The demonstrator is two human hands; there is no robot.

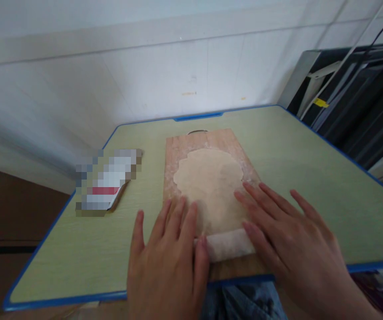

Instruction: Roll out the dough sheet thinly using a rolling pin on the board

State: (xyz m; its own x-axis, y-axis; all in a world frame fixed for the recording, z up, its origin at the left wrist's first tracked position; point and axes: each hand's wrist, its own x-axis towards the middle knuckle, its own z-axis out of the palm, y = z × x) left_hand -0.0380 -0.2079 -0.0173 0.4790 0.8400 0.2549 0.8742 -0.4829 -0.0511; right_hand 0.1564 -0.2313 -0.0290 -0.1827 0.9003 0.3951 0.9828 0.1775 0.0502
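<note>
A wide, thin sheet of dough (211,182) lies on a floured wooden board (198,138). Along its near edge runs a pale, floury roll (229,245); whether a rolling pin is inside cannot be seen. My left hand (168,258) is at the roll's left end, palm down, fingers stretched forward over the board's left side and the thumb against the roll. Over the right end lies my right hand (291,231), its fingers spread and reaching onto the dough's right edge, thumb touching the roll. Both hands are open and hide the roll's ends.
The board rests on a pale green table (311,178) with blue edging. A blurred packet (111,178) lies to the left. A white wall (178,75) stands behind, and dark panels with cables (361,98) lean at the right.
</note>
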